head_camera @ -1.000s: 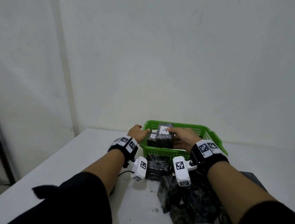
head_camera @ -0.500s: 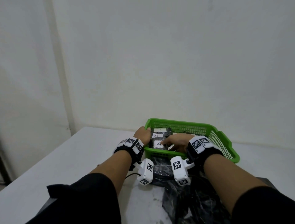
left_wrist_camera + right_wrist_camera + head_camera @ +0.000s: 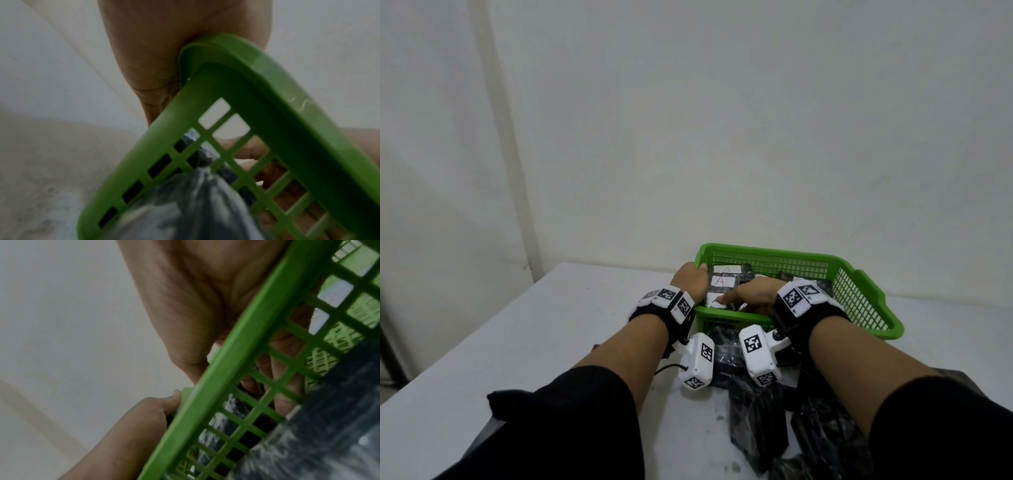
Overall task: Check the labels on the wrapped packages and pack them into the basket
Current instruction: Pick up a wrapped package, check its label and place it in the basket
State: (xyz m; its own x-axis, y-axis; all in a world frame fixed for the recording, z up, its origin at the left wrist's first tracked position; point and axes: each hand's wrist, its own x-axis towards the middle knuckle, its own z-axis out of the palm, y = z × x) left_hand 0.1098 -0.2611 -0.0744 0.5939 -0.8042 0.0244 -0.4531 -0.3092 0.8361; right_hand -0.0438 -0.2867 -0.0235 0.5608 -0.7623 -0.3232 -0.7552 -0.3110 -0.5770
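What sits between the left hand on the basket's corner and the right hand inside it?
In the head view, labelled packages lie between the left hand and right hand, inside the green basket.

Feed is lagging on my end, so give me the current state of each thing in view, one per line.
green basket: on the table, partly filled.
labelled packages: in the basket, labels up.
unpacked packages: on the table, outside the basket.
left hand: holds the basket corner.
right hand: inside the basket, on a package.
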